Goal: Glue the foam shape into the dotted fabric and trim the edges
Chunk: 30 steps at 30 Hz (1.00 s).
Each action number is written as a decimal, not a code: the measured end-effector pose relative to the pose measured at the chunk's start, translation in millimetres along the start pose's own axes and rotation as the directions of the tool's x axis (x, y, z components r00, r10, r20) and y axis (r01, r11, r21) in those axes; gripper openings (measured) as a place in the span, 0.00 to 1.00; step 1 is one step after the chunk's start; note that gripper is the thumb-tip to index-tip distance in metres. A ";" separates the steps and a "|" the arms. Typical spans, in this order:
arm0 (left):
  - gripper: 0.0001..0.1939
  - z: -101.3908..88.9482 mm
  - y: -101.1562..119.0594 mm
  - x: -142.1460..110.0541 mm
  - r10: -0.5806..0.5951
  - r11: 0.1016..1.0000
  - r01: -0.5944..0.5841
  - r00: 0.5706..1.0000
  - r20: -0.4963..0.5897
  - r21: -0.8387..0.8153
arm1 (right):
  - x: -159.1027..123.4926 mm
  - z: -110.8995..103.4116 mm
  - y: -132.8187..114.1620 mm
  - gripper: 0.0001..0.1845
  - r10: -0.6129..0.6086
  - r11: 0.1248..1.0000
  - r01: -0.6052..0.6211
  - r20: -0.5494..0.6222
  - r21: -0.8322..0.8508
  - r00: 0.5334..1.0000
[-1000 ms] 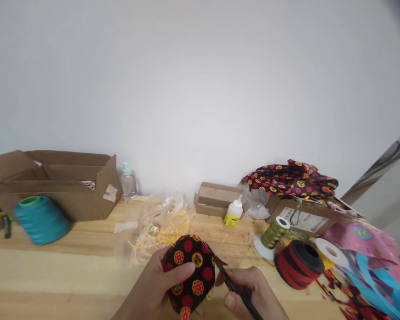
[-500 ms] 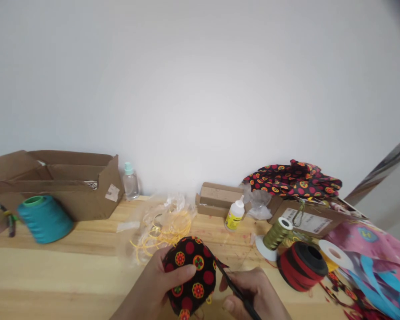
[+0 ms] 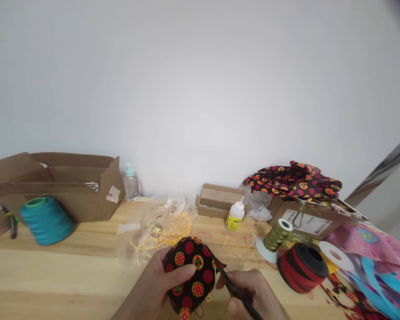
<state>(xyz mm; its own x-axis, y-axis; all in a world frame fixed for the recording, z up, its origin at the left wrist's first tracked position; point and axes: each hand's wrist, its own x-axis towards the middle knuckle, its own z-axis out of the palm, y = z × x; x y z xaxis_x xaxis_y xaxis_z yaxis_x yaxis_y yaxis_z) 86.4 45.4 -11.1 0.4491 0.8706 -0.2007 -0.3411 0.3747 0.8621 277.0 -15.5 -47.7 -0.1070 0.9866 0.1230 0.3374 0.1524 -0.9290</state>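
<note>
My left hand [image 3: 156,284] is wrapped round a rounded piece covered in black fabric with red and orange dots [image 3: 190,275], thumb pressed across its front. My right hand [image 3: 253,295] is closed on a thin dark tool [image 3: 235,291] whose tip touches the right edge of the fabric piece. Both hands sit low at the near edge of the wooden table [image 3: 70,271].
A teal thread cone [image 3: 46,220] and open cardboard box [image 3: 63,184] stand at left. Yellow cord in plastic [image 3: 163,226], a small bottle [image 3: 130,182], a glue bottle [image 3: 235,215], gold [image 3: 276,235] and red [image 3: 302,266] spools, matching fabric [image 3: 291,180] and pink-blue material [image 3: 370,249] lie right.
The hands and fabric piece stay nearly where they were; the view has shifted slightly, and the tool tip has stayed at the fabric's right edge.
</note>
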 end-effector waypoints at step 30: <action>0.12 1.0 -6.8 -0.6 -0.038 0.994 0.035 0.999 0.025 0.106 | -0.9 12.0 6.1 0.30 0.039 0.999 -0.034 -0.145 0.036 0.989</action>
<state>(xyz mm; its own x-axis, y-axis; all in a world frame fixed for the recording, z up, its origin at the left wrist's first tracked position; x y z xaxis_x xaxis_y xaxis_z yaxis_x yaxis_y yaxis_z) 89.3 42.0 -16.4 0.4822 0.8476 -0.2213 -0.2354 0.3687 0.8992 267.9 -16.1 -57.7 0.0427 0.9898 0.1358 0.3074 0.1163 -0.9444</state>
